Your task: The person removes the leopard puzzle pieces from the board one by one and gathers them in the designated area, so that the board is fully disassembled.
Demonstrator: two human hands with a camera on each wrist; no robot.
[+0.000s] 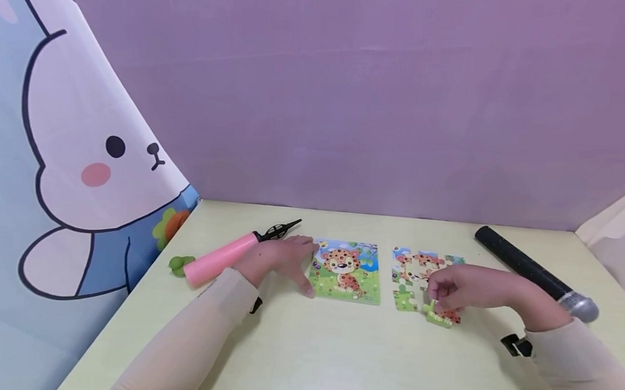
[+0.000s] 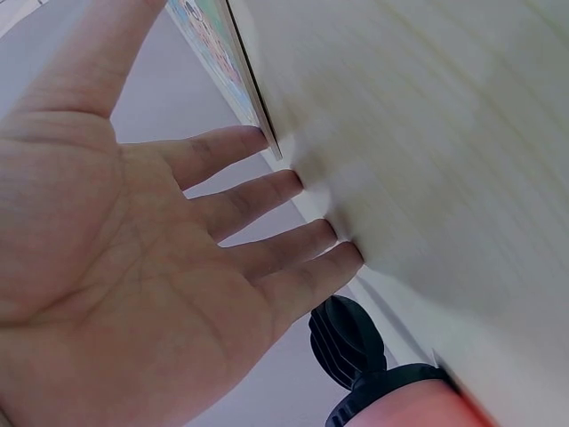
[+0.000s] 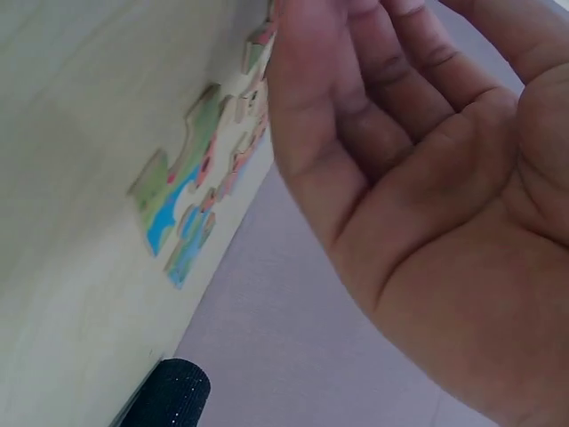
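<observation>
My right hand (image 1: 468, 287) pinches a green jigsaw piece (image 1: 439, 317) between thumb and fingers, low over the near side of a group of jigsaw pieces (image 1: 403, 301). Those pieces lie side by side with small gaps, showing parts of a spotted leopard cub. In the right wrist view, fingers hide the held piece, while several loose jigsaw pieces (image 3: 203, 133) show beyond. To the left lies a square picture board (image 1: 368, 280) with the whole cub on it. My left hand (image 1: 286, 260) spreads its fingers at the board's left edge; in the left wrist view a fingertip meets the board's corner (image 2: 253, 98).
A pink hand pump (image 1: 218, 260) with a black nozzle lies just left of the left hand. Beside its end sits a small green object (image 1: 179, 265). A black microphone (image 1: 525, 261) lies behind the right wrist. A purple backdrop (image 1: 366, 99) closes off the table's (image 1: 325, 357) far edge.
</observation>
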